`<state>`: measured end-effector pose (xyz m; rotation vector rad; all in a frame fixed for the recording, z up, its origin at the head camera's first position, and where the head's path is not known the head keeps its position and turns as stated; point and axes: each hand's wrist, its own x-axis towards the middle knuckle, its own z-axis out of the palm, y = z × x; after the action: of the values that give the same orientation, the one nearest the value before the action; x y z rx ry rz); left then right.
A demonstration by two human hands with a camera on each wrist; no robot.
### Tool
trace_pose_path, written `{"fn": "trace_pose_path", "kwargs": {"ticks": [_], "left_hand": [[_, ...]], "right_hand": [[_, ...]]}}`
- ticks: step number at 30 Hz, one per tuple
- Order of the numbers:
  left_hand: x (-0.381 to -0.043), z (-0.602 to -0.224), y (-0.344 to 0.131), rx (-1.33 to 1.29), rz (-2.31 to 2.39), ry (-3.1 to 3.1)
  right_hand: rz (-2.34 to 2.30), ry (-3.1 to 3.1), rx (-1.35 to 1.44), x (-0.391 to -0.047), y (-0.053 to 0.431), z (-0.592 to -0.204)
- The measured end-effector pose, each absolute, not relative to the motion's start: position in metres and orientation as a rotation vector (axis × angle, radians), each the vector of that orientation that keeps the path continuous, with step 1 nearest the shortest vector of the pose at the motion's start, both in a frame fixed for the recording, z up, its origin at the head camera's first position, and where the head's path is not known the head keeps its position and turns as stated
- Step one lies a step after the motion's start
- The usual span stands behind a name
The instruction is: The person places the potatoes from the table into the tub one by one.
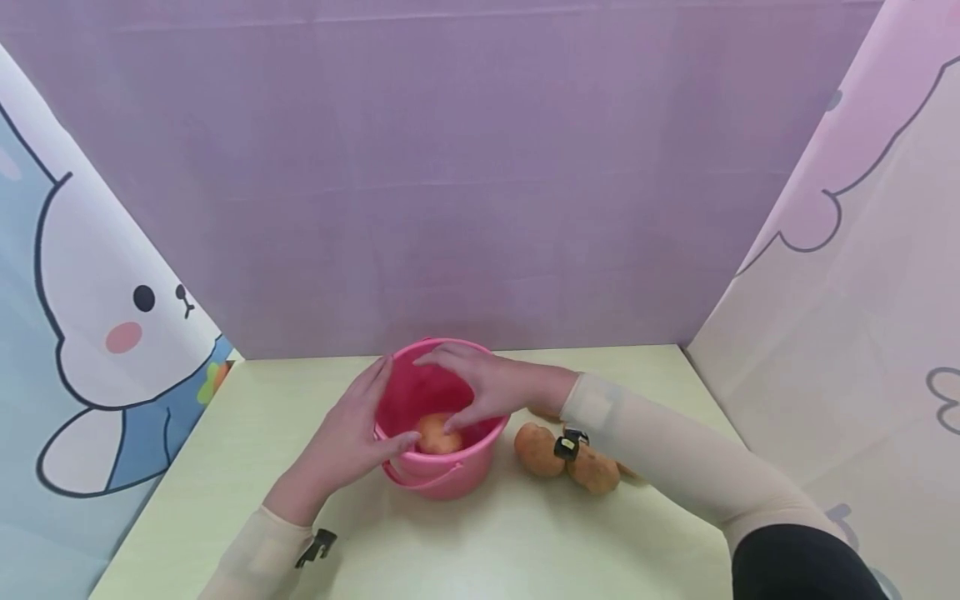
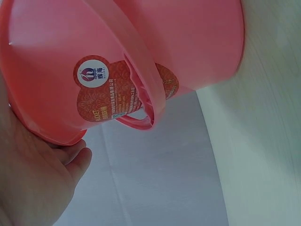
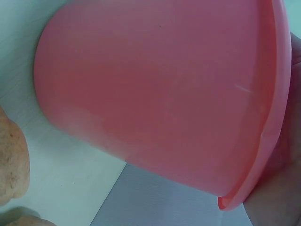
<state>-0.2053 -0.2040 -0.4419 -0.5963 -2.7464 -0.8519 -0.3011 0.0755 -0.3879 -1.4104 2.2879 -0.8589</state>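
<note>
A pink bucket (image 1: 450, 479) stands upright on the table, its handle hanging down at the front. Inside it, near the front wall, shows a potato (image 1: 437, 435). My left hand (image 1: 348, 437) is at the bucket's left rim, fingers extended along it and the thumb reaching over the edge beside the potato. From the right, my right hand (image 1: 483, 383) reaches over the rim with fingers and thumb spread apart above the opening. Its thumb tip overlaps the potato in view; contact cannot be told. The left wrist view shows a red label (image 2: 101, 96) on the bucket.
Several potatoes (image 1: 538, 450) lie on the table (image 1: 480, 554) right of the bucket, partly hidden by the right forearm. A purple cloth wall (image 1: 465, 183) rises behind, with printed panels on the left (image 1: 112, 358) and right (image 1: 847, 333).
</note>
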Motion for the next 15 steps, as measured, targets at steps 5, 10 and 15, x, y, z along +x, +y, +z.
{"fn": "trace_pose_path", "kwargs": {"ticks": [5, 10, 15], "left_hand": [[-0.206, -0.441, -0.204, -0.593, -0.86, -2.748], [-0.205, -0.439, -0.204, -0.607, -0.84, -2.744], [-0.204, -0.438, -0.205, -0.605, -0.833, -2.748]], "right_hand": [[-0.863, 2.304, -1.421, -0.301, 0.078, -0.387], [-0.969, 2.28, -1.373, -0.302, 0.085, -0.387], [-0.973, 2.346, -1.429, -0.303, 0.095, -0.385]]}}
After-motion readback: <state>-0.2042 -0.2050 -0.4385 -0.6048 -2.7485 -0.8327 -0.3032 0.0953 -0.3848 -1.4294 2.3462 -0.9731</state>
